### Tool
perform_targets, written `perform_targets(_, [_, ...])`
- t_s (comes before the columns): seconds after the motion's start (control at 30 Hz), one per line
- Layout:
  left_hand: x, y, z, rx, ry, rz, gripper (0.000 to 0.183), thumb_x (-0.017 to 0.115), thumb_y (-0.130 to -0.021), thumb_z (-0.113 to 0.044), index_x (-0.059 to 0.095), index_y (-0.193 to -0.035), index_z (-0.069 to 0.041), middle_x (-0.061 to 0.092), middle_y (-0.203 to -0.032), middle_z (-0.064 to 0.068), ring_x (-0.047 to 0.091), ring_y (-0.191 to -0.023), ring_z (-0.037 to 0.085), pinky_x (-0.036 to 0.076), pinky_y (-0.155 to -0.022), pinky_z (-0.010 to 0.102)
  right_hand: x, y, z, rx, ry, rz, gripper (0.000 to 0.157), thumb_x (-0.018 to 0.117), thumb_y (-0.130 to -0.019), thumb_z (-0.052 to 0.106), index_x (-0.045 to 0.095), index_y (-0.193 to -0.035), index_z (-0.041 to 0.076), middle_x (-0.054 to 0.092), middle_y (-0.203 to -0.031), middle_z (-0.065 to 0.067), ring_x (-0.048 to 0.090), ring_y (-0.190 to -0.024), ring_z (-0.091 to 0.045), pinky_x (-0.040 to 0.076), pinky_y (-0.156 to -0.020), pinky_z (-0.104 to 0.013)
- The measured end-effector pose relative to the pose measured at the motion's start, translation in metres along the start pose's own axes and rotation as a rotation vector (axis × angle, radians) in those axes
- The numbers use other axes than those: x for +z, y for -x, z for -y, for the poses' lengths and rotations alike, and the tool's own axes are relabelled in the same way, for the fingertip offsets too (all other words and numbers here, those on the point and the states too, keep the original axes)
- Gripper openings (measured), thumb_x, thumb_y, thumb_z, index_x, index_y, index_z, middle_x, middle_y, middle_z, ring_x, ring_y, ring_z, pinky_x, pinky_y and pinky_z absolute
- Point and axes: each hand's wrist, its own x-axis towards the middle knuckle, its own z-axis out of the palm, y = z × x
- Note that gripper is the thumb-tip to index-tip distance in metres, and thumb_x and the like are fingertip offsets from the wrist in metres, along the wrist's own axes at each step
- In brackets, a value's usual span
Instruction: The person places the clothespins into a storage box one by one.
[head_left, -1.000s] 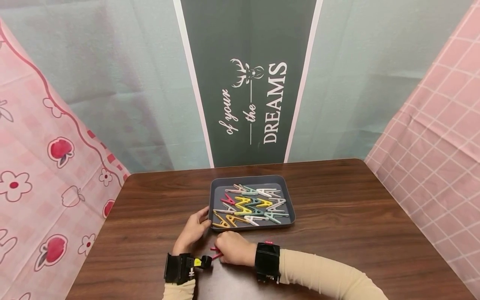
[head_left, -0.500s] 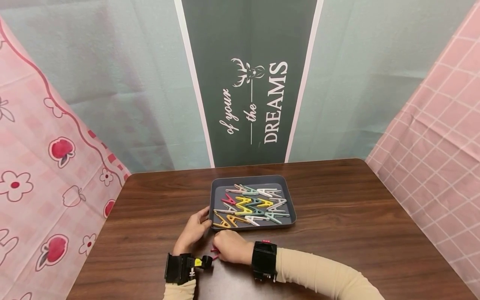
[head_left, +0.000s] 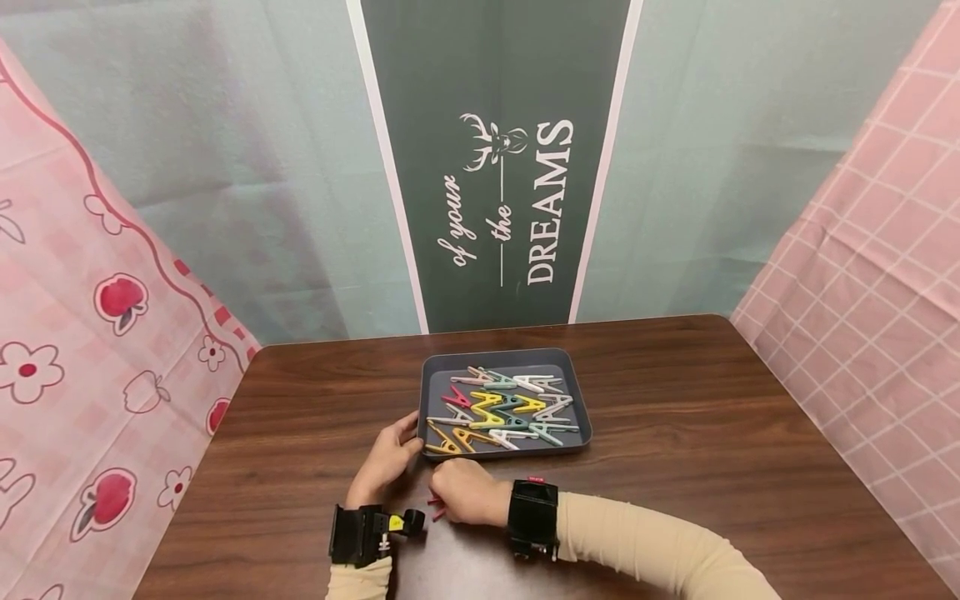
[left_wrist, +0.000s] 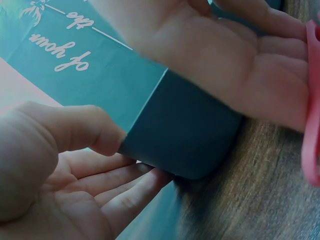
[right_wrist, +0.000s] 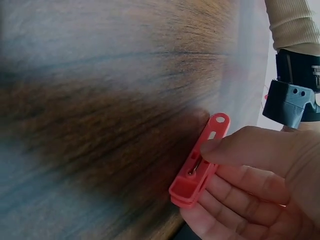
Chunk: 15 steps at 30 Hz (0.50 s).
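My left hand [head_left: 384,458] holds the near-left corner of a dark grey tray [head_left: 510,455], thumb and fingers on either side of its wall in the left wrist view. Just in front of the tray, low over the tabletop, my right hand [head_left: 467,493] pinches a red clothespin [right_wrist: 186,186] between thumb and fingers. In the head view most of that clothespin is hidden behind the hand; its two ends stick out to the left. Several other clothespins lie in the tray, among them a red one [head_left: 456,398], yellow ones [head_left: 489,419] and an orange one [head_left: 465,437].
The tray stands on a brown wood-grain table [head_left: 675,417]. A grey-green curtain [head_left: 300,208] hangs behind it, with pink cloths at both sides. The left wrist's camera mount [head_left: 401,523] juts toward the held clothespin.
My right hand has shifted slightly left and then back right with the red clothespin, whose ends now stand farther from the left wrist's camera mount. Left hand and tray have stayed put.
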Motion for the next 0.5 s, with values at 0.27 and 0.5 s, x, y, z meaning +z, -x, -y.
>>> perform_targets(0.27, [0.0,0.002,0.0,0.018,0.026,0.007,0.053,0.05,-0.089,0.007,0.04,-0.141,0.01,0.054,-0.134,0.032,0.057,-0.124,0.04,0.051,-0.094,0.029,-0.01,0.007,-0.007,-0.029,0.021,-0.02,0.018,0.077,-0.067,0.012,0.061,-0.064,0.02,0.061,-0.067,0.009,0.059,-0.062,-0.007,0.046,-0.053,-0.021])
perform_targets(0.5, [-0.001,0.002,-0.001,0.024,0.025,0.011,0.052,0.049,-0.089,0.007,0.04,-0.14,0.012,0.054,-0.133,0.033,0.057,-0.123,0.04,0.051,-0.089,0.022,-0.027,0.011,-0.013,-0.022,-0.078,-0.013,0.015,0.075,-0.068,0.007,0.064,-0.068,0.018,0.062,-0.069,0.008,0.058,-0.062,-0.006,0.044,-0.053,-0.019])
